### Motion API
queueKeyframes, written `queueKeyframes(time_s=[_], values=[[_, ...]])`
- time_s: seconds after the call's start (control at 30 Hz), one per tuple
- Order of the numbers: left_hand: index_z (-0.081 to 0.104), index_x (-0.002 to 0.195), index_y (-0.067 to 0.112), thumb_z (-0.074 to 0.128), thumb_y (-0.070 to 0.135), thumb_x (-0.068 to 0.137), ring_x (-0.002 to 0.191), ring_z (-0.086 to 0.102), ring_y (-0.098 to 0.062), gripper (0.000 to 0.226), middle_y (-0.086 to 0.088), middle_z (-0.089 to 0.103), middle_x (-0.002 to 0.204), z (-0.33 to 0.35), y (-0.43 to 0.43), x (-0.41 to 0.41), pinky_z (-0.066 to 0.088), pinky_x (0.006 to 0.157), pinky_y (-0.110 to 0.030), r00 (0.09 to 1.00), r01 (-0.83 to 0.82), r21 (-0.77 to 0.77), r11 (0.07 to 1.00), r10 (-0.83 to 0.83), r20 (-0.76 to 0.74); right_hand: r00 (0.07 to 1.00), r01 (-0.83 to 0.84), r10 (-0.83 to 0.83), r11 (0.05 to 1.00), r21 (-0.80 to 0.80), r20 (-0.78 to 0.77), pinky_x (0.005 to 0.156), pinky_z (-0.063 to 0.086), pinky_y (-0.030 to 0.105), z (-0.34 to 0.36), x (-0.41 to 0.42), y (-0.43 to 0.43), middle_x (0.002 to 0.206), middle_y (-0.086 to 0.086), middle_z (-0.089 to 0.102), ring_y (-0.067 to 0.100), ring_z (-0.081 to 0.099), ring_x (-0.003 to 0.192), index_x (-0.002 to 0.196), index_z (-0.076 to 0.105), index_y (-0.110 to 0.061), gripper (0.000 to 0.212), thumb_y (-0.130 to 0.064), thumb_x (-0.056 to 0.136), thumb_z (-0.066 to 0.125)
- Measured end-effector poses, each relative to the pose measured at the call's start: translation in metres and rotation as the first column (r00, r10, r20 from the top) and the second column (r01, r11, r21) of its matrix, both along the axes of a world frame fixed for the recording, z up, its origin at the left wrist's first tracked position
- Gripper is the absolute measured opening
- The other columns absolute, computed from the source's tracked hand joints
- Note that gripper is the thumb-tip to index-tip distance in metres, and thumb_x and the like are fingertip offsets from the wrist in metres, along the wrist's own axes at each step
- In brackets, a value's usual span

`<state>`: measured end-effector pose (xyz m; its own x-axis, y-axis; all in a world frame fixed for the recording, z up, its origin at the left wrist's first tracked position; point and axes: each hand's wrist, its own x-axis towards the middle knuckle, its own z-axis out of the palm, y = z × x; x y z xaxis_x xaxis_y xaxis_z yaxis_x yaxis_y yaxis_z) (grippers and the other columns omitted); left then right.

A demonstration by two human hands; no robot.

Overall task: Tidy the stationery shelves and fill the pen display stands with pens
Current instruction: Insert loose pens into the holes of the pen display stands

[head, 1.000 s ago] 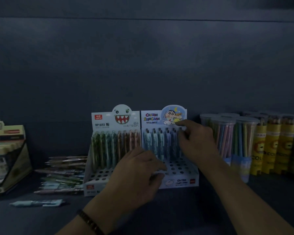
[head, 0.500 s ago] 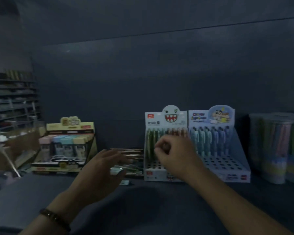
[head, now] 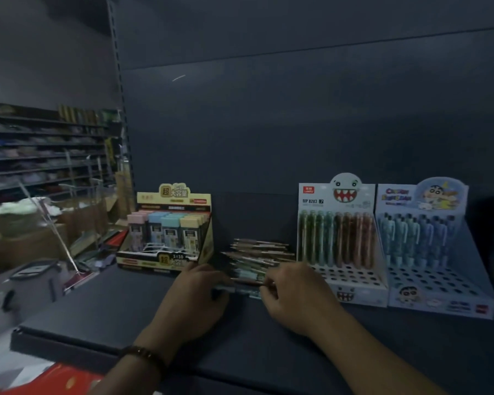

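This is a stationery shop. A dark metal shelf on a slotted upright carries printed cardboard pen display stands, a retail box of small cases and loose pens. Behind, on the left, stand long stocked shelves and cardboard cartons.

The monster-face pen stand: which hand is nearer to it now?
Right. The right hand is just by the front left corner of the monster-face pen stand; the left hand is farther left, across the loose pens.
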<state>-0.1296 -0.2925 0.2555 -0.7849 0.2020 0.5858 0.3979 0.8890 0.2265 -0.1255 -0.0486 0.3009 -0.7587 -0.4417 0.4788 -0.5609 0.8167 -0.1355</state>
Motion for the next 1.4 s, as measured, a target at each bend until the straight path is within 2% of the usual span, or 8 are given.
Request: queueKeyframes(time_s=[0.23, 0.33, 0.53, 0.63, 0.83, 1.0, 1.23, 1.4], values=[[0.076, 0.099, 0.040, 0.074, 0.025, 0.091, 0.089, 0.046, -0.003, 0.018, 0.018, 0.064, 0.098, 0.002, 0.002, 0.002, 0.034, 0.083, -0.012, 0.998, 0.051, 0.050, 0.997, -0.052, 0.021, 0.988, 0.116, -0.121, 0.991, 0.067, 0.092, 0.067, 0.057, 0.037, -0.002, 0.002, 0.004, 0.082, -0.001, 0.062, 0.018, 0.060, 0.070, 0.082, 0.063, -0.021, 0.023, -0.038, 0.095, 0.053], [0.074, 0.101, 0.038, 0.074, 0.024, 0.093, 0.097, 0.048, -0.002, 0.016, 0.020, 0.061, 0.103, 0.002, 0.002, 0.003, 0.041, 0.087, -0.018, 0.996, 0.078, 0.058, 0.995, -0.080, 0.029, 0.987, 0.122, -0.127, 0.991, 0.061, 0.098, 0.069, 0.056, 0.037, -0.005, 0.002, 0.005, 0.085, -0.002, 0.061, 0.017, 0.060, 0.073, 0.086, 0.062, -0.022, 0.020, -0.037, 0.097, 0.054], [0.066, 0.105, 0.040, 0.075, 0.013, 0.089, 0.104, 0.053, -0.009, 0.033, 0.026, 0.058, 0.109, 0.002, 0.001, 0.001, 0.048, 0.085, -0.028, 0.995, 0.093, 0.116, 0.989, -0.089, -0.043, 0.985, 0.028, 0.015, 0.968, -0.249, 0.171, 0.062, 0.050, 0.029, -0.006, -0.003, 0.015, 0.074, -0.009, 0.064, 0.005, 0.060, 0.066, 0.090, 0.063, -0.034, 0.013, -0.045, 0.098, 0.064], [0.066, 0.110, 0.042, 0.076, 0.026, 0.094, 0.105, 0.053, -0.004, 0.024, 0.026, 0.060, 0.110, 0.004, 0.003, 0.005, 0.046, 0.086, -0.022, 0.992, 0.120, 0.125, 0.985, -0.115, -0.048, 0.982, -0.024, 0.106, 0.892, -0.452, 0.157, 0.056, 0.049, 0.031, 0.000, -0.001, 0.019, 0.062, -0.004, 0.062, 0.008, 0.058, 0.052, 0.089, 0.066, -0.034, 0.011, -0.038, 0.098, 0.069], [0.068, 0.112, 0.042, 0.070, 0.035, 0.099, 0.105, 0.050, 0.003, 0.014, 0.026, 0.060, 0.108, 0.009, 0.006, 0.009, 0.045, 0.085, -0.020, 0.990, 0.140, 0.120, 0.983, -0.140, -0.014, 0.954, -0.054, 0.250, 0.691, -0.721, 0.168, 0.040, 0.046, 0.028, 0.005, 0.007, 0.014, 0.081, 0.001, 0.070, 0.027, 0.070, 0.047, 0.089, 0.069, -0.023, 0.014, -0.022, 0.102, 0.067], [0.066, 0.104, 0.041, 0.072, 0.035, 0.097, 0.102, 0.054, -0.002, 0.011, 0.026, 0.062, 0.104, 0.023, 0.025, 0.011, 0.051, 0.082, -0.032, 0.975, 0.217, 0.144, 0.966, -0.221, 0.014, 0.952, -0.066, 0.285, 0.542, -0.838, 0.109, 0.041, 0.048, 0.037, 0.011, 0.004, 0.018, 0.086, 0.003, 0.071, 0.030, 0.073, 0.054, 0.095, 0.070, -0.019, 0.010, -0.018, 0.104, 0.064], [0.071, 0.100, 0.043, 0.081, 0.028, 0.090, 0.105, 0.055, 0.002, 0.021, 0.026, 0.064, 0.095, 0.036, 0.080, 0.008, 0.045, 0.075, -0.010, 0.981, 0.193, 0.231, 0.954, -0.189, -0.038, 0.979, -0.036, 0.203, 0.297, -0.954, 0.026, 0.041, 0.047, 0.029, 0.020, 0.002, 0.039, 0.085, 0.005, 0.072, 0.031, 0.068, 0.048, 0.097, 0.070, -0.018, 0.009, -0.018, 0.104, 0.064], [0.072, 0.096, 0.042, 0.080, 0.034, 0.091, 0.100, 0.058, 0.005, 0.012, 0.025, 0.069, 0.092, 0.048, 0.125, 0.004, 0.046, 0.077, -0.015, 0.972, 0.232, 0.241, 0.942, -0.233, -0.025, 0.985, -0.032, 0.174, 0.255, -0.967, 0.013, 0.042, 0.048, 0.028, 0.035, 0.001, 0.073, 0.085, 0.003, 0.074, 0.026, 0.069, 0.052, 0.105, 0.072, -0.019, 0.006, -0.018, 0.103, 0.066]])
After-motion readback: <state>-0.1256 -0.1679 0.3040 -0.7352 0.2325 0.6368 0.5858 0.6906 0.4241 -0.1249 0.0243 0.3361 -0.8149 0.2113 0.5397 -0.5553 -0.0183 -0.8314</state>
